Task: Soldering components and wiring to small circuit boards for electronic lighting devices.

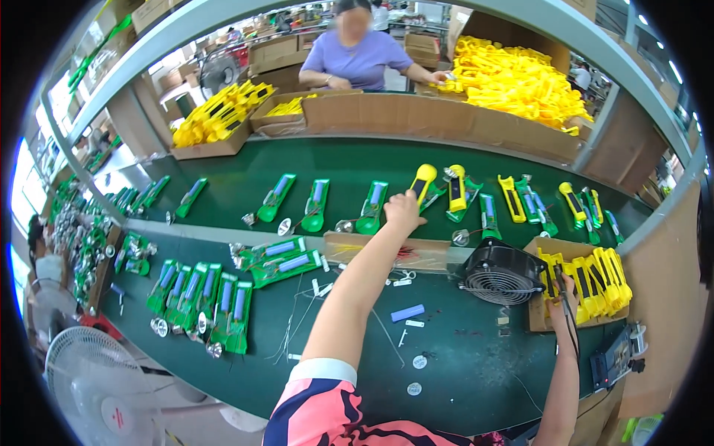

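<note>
Left hand: half-curled at yellow casing, grip unclear | Right hand: closed around black corded tool, at carton on worktop

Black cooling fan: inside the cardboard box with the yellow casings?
No, the black cooling fan stands on the green workbench, just left of the cardboard box.

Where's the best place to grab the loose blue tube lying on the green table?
Probably pinch the blue tube across its middle, thumb and finger on the long sides, coming from above: it's long and narrow, lies flat on the green table, and nothing covers it.
</note>
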Available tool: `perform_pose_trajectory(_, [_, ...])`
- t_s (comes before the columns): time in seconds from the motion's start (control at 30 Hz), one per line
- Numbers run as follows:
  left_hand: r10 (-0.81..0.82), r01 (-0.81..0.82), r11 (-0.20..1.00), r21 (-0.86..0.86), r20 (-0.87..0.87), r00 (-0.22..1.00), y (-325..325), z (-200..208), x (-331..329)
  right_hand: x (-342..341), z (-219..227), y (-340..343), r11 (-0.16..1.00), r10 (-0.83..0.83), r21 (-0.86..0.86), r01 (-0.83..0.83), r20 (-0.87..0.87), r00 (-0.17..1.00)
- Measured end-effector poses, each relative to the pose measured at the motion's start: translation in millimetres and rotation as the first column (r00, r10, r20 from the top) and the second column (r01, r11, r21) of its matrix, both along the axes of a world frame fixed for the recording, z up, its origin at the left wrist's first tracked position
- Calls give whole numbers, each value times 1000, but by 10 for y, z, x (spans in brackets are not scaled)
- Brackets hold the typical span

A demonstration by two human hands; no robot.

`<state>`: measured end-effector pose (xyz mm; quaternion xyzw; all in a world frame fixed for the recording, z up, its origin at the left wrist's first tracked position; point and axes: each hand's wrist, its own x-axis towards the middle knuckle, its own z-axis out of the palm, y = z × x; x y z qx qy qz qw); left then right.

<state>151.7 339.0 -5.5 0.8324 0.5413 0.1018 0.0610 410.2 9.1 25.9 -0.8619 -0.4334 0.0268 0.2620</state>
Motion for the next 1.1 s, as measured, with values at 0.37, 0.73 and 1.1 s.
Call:
perform_pose_trajectory(0.37, [248,-238,967,87,-526,813,-701,789,-3161,-48,165,-223,921,62,379,-86,75,995])
perform_pose_trajectory(0.73, [327,-256,940,225,-384,864,-1639,-91,-3358,-1600,-128,-1173,827,210,544,-140,-68,975])
perform_pose_trajectory(1.1, [176,-128,971,202,-240,955,-2124,1221,-3074,-2167,-435,-1357,849,343,369,-378,157,926])
